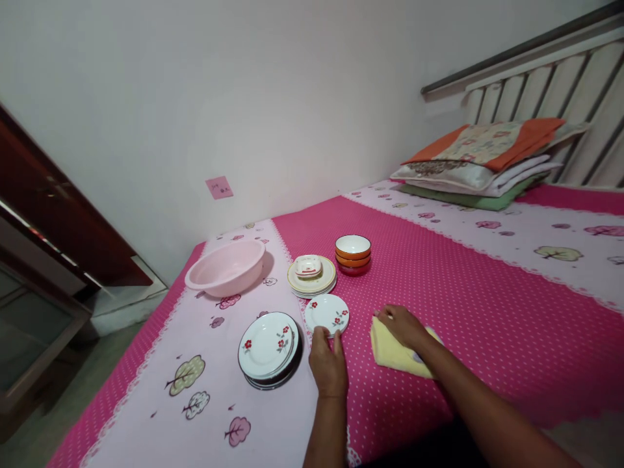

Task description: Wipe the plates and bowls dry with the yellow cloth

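A small white plate (326, 312) with red flowers lies in front of me, and my left hand (329, 367) has its fingertips and thumb on the near rim. To the right, a folded yellow cloth (390, 348) rests on the bed under my right hand (400, 325), whose fingers are curled on its upper edge. Left of my left hand is a stack of larger flowered plates (266, 344) with dark rims. Just beyond the small plate, a stack of cream plates (295, 279) carries small square dishes (308, 265). Several orange and red bowls (353, 255) are nested behind.
A pink plastic basin (227, 268) sits at the bed's far left, near the white wall. Folded bedding and pillows (482, 159) are piled at the back right beside a radiator (546, 84). The pink patterned bedspread (439, 253) lies under everything.
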{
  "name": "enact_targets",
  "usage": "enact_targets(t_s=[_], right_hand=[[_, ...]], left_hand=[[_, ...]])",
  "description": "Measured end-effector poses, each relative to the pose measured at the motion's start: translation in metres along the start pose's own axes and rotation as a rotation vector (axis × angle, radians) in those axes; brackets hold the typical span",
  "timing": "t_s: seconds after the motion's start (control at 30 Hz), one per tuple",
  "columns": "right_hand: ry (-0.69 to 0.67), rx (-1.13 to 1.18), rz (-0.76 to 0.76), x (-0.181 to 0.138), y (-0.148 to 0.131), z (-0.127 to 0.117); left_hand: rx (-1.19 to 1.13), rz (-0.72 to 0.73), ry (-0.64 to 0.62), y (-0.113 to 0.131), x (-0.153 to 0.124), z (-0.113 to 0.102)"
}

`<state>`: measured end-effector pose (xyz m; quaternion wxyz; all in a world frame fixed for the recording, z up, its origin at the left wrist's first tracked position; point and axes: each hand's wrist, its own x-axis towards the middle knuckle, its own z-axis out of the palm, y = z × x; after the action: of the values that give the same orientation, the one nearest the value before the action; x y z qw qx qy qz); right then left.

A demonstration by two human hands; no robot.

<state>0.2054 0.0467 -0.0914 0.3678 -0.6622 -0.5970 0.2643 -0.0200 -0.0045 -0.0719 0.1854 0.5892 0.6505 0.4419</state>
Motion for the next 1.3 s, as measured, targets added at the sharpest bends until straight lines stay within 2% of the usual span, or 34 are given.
enact_targets(t_s=[0.2,0.47,0.73,0.9,1.07,1.17,1.23,1.3], right_hand=[[0.005,-0.081,-0.004,0.001,0.004,0.002],[-0.007,-0.101,0.004,0.002,0.003,0.000],[-0.023,-0.094,0.013,0.002,0.002,-0.002],[-0.027,-0.088,0.015,0.004,0.006,0.000],[-0.029,-0.094,0.002,0.004,0.007,0.002],[-0.046,-0.104,-0.003,0.004,0.006,0.001],[-0.063,-0.110,-0.003,0.005,0.006,0.001],[-0.078,-0.115,-0.002,0.007,0.006,0.001]], left_hand=[[0.104,0.011,-0.146,-0.006,0.003,0.004],[0.138,-0.009,-0.163,-0.003,0.002,0.000],[0.060,-0.002,-0.136,-0.004,-0.001,-0.001],[-0.034,0.003,-0.076,-0.008,-0.002,-0.001],[-0.128,0.011,-0.035,0.002,-0.007,-0.004],[-0.169,0.042,-0.051,0.013,-0.015,-0.020],[-0.166,0.060,-0.028,0.014,-0.018,-0.044],[-0.095,0.053,0.119,0.007,-0.016,-0.077]])
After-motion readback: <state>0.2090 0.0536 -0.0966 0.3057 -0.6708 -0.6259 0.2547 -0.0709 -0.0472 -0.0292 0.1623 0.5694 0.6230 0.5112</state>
